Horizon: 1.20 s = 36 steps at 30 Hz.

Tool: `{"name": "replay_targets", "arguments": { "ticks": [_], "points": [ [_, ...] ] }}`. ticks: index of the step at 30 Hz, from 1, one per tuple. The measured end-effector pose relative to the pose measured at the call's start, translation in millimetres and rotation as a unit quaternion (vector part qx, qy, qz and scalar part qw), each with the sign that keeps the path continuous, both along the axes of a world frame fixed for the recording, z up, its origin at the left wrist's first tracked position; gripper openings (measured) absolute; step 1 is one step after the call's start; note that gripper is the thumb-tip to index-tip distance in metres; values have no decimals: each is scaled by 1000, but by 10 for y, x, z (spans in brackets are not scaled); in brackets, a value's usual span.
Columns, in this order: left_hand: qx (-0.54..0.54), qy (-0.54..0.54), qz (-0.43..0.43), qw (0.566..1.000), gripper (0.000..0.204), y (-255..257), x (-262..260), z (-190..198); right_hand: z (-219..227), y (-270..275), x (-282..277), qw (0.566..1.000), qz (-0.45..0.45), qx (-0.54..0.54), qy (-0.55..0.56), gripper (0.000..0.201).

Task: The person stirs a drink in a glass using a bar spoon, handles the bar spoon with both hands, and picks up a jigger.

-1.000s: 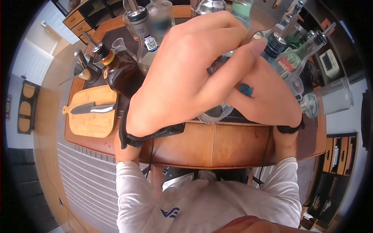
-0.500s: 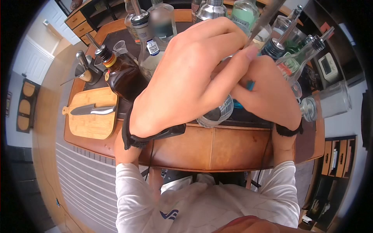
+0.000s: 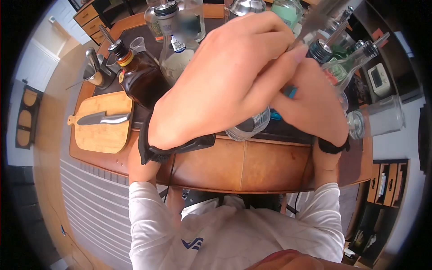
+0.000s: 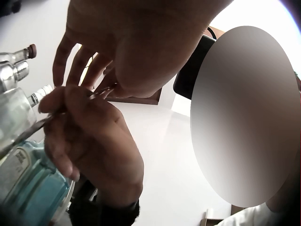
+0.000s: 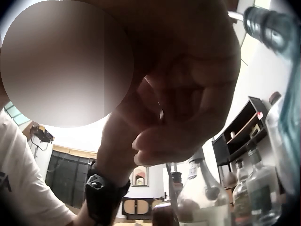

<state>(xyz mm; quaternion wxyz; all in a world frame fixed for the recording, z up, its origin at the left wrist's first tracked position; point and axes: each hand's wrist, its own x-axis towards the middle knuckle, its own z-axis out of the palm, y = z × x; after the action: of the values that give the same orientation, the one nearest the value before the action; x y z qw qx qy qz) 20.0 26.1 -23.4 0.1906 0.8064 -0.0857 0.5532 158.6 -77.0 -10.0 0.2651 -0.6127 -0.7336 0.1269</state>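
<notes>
In the head view my left hand (image 3: 225,81) and right hand (image 3: 315,96) meet above the front of the table. Their fingertips pinch a long thin metal utensil (image 3: 321,18), whose broad upper end is blurred and slants up to the right. Its thin stem (image 4: 29,133) runs out of the right hand's fingers in the left wrist view. The right wrist view shows part of it hanging down below the fingers. A clear glass (image 3: 248,129) stands beneath the hands, partly covered by the left hand. A blue bottle (image 4: 40,188) is close beside the right hand.
On the left a knife (image 3: 103,118) lies on a wooden board (image 3: 105,139), beside a brown bottle (image 3: 143,76) with a pourer. Several bottles stand behind the hands. A clear glass vessel (image 3: 382,118) is at the right edge, near a white clock (image 3: 379,78).
Both hands keep their grip together while the utensil's upper end swings and blurs. The head view shifts slightly, and more of the clear glass shows below the left hand than one second ago.
</notes>
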Motion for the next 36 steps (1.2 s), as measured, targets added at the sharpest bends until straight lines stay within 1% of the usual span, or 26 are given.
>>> {"name": "replay_targets", "arguments": {
  "ticks": [1, 2, 3, 5, 6, 7, 8, 10, 11, 12, 14, 15, 17, 18, 20, 21, 23, 24, 26, 27, 29, 30, 32, 33, 35, 36],
  "points": [
    [-39, -22, -45, 998, 14, 16, 49, 23, -86, 9, -7, 986, 76, 148, 26, 19],
    [-78, -44, -91, 992, 13, 15, 70, 56, -89, 3, -8, 986, 75, 146, 27, 19],
    [-80, -43, -91, 992, 13, -3, 12, 91, -93, -4, -10, 985, 98, 130, 56, 20],
    [0, 140, 27, 990, 12, -88, -161, 233, -55, -43, 22, 983, 120, 109, 86, 20],
    [-5, 140, 27, 990, 12, -59, -152, 204, 37, -89, 84, 995, 88, 29, 33, 20],
    [-16, 118, -34, 992, 13, 11, -121, 162, 108, -109, 114, 997, 56, -51, -22, 27],
    [-27, 94, -95, 991, 14, 66, -99, 117, 144, -98, 95, 996, 59, -56, -22, 27],
    [-48, 79, -95, 991, 15, 85, -34, 29, 172, -83, 55, 987, -93, -126, 22, 24],
    [-62, 66, -97, 991, 16, 84, -4, -1, 86, -99, 60, 999, -51, -14, -6, 26],
    [-63, 67, -98, 991, 16, 89, 14, -18, 27, -94, 41, 999, -52, -14, -5, 26],
    [-86, 58, -118, 988, 17, 88, 38, -22, -43, -70, -16, 995, 28, 94, -22, 30],
    [-86, 59, -119, 987, 17, 85, 10, -4, -42, -67, -11, 995, 27, 94, -21, 30],
    [-40, 72, -80, 993, 18, 54, -86, 94, -25, -49, -2, 994, 97, 52, 9, 33],
    [-41, 73, -80, 993, 18, 53, -88, 102, 14, -58, 21, 994, 97, 51, 10, 33],
    [-24, 71, -92, 993, 18, 57, -84, 98, 98, -93, 107, 989, 66, -115, 72, 33],
    [-26, 70, -91, 993, 18, 66, -52, 64, 97, -91, 144, 988, 67, -117, 71, 33],
    [-37, 59, -67, 995, 20, 85, 36, -12, 93, -79, 193, 996, 72, -38, -28, 34],
    [-38, 58, -67, 995, 20, 103, 39, -23, 53, -70, 180, 996, 73, -39, -29, 34],
    [-9, 56, -60, 997, 21, 121, 38, -20, -56, -36, 120, 989, 78, 107, -64, 30],
    [-9, 56, -60, 997, 21, 115, 35, -18, -59, -27, 78, 989, 77, 107, -63, 30],
    [-61, 63, -65, 994, 22, 80, 18, -19, -68, -31, 4, 991, 101, 88, 4, 24],
    [-60, 64, -66, 994, 22, 69, -4, 0, -62, -36, 6, 991, 101, 88, 5, 24],
    [-47, 112, -28, 992, 21, 36, -62, 87, -23, -46, 9, 992, 105, -13, 74, 23],
    [-47, 112, -29, 992, 21, -35, -81, 137, 24, -51, 8, 992, 105, -14, 74, 23],
    [12, 87, 31, 996, 19, -193, -82, 214, 121, -60, 8, 963, 75, -145, 216, 27],
    [12, 87, 32, 996, 19, -119, -1, 125, 79, -61, 45, 963, 76, -145, 215, 27]
  ]
}}
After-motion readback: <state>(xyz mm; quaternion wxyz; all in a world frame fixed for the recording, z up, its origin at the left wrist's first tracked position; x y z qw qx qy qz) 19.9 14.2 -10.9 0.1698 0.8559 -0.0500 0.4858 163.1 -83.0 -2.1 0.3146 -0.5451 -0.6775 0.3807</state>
